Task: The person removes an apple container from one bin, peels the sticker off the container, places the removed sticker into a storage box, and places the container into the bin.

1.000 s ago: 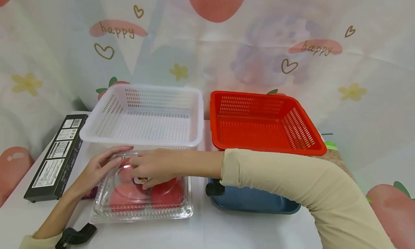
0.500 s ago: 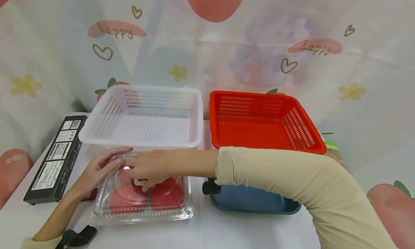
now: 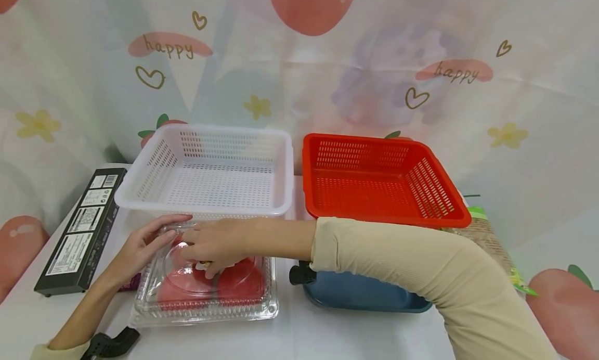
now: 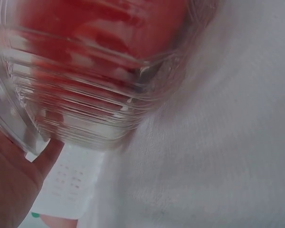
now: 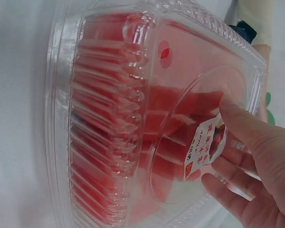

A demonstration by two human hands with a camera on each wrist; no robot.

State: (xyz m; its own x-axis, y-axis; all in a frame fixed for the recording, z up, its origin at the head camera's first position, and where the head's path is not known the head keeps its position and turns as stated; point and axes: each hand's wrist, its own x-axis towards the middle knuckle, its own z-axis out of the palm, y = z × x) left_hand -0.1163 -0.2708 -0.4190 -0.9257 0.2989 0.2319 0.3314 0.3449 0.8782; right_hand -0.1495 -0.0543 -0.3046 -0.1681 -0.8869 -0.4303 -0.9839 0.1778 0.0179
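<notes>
A clear plastic clamshell box (image 3: 206, 308) of red apples (image 3: 241, 282) stands on the white table. My left hand (image 3: 140, 245) holds its back-left corner, thumb on the lid and fingers along the back edge. In the left wrist view, the fingers of the left hand (image 4: 19, 175) are at the box's rim, partly hidden by plastic. My right hand (image 3: 220, 245) reaches across to the lid. In the right wrist view, the thumb and fingertips of the right hand (image 5: 261, 166) touch the lid around a white printed sticker (image 5: 206, 147). That sticker lies against the lid.
Behind the box are a white basket (image 3: 206, 209) and a red basket (image 3: 374, 219). A blue basin (image 3: 365, 292) is partly under my right sleeve. On the left lie a long black box (image 3: 79, 225) and a small dark purple item (image 3: 131, 282). A bag (image 3: 486, 232) lies right.
My right hand has slid slightly left over the lid and sticker. The left hand and the box stay almost where they were. The camera view has tilted a little.
</notes>
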